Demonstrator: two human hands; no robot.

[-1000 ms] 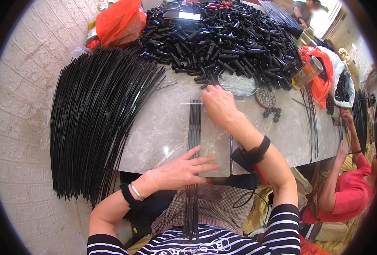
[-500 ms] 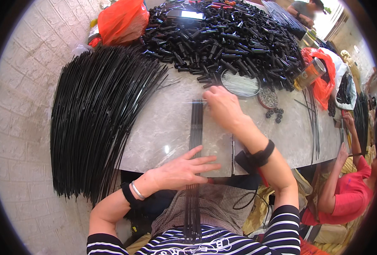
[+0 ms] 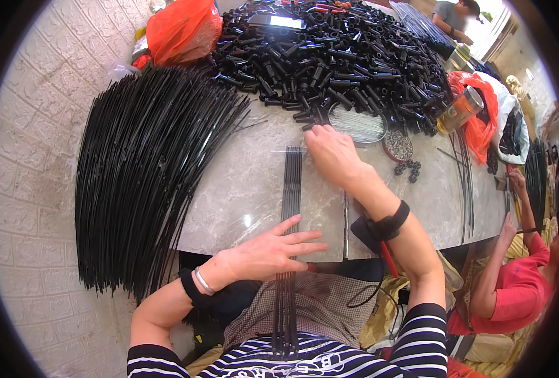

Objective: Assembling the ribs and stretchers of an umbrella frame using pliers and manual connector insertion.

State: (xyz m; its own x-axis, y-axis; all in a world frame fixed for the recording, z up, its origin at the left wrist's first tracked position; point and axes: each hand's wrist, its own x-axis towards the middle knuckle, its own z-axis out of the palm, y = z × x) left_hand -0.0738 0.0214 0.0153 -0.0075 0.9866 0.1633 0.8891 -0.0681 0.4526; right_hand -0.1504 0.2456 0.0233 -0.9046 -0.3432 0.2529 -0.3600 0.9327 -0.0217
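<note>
A flat row of several thin black rods lies side by side on the stone-topped table, reaching over its near edge towards my lap. My left hand rests across the rods near that edge, fingers spread and stretched out. At the far ends of the rods, my right hand is closed in a pinch on a thin clear stick that lies crosswise at the rod tips. My fingertips partly hide the stick's right end. Just beyond this hand, a round dish holds many similar whitish sticks.
Black tubes are heaped at the back. A large bundle of black rods fills the left side. Small metal bits fill a bowl beside black beads. A jar stands at right. A co-worker in red sits there.
My right forearm has shifted slightly to the right, and more of a red handle shows below its wrist strap. The left hand and the rods stay in place.
</note>
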